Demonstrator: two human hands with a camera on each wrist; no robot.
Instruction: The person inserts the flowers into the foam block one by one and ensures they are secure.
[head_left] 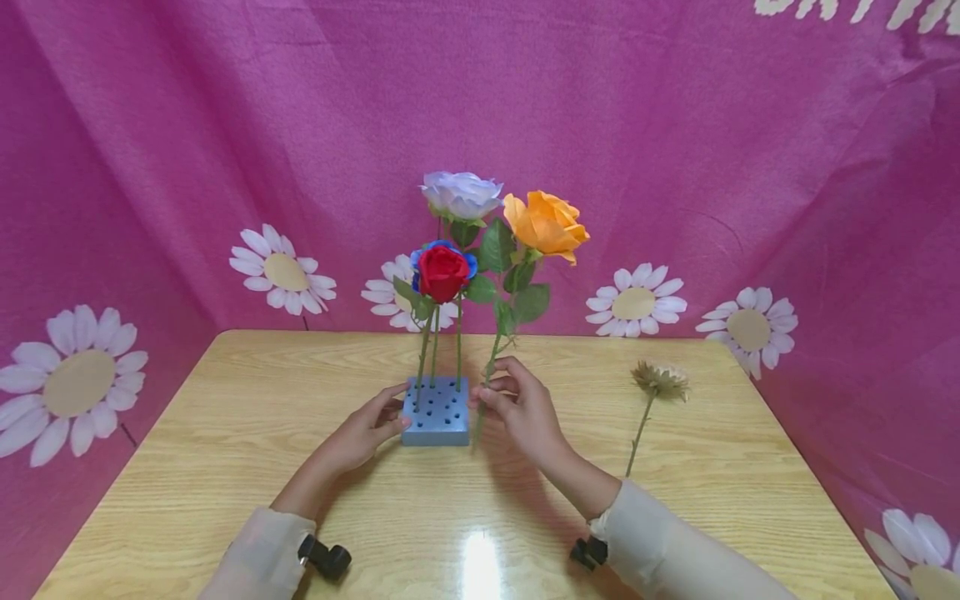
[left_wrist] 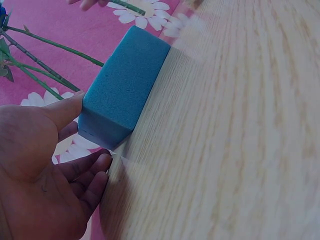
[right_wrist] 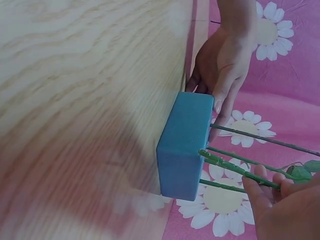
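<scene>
A blue foam block (head_left: 437,425) with several holes in its top stands on the table. Three stems rise from it, bearing a red rose (head_left: 442,274), a blue flower (head_left: 472,264) mostly hidden behind it, and a pale lavender rose (head_left: 461,197). My left hand (head_left: 360,432) rests against the block's left side, thumb at its upper edge and fingers relaxed. With thumb and fingertips, my right hand (head_left: 525,412) pinches the green stem (right_wrist: 225,164) of an orange rose (head_left: 550,225) just right of the block. The stem's cut end points down and overlaps the block in the right wrist view.
A faded, brownish flower (head_left: 660,382) lies on the wooden table (head_left: 300,383) at the right, its stem running toward my right forearm. Behind and beside the table hangs a magenta cloth (head_left: 360,108) printed with white daisies.
</scene>
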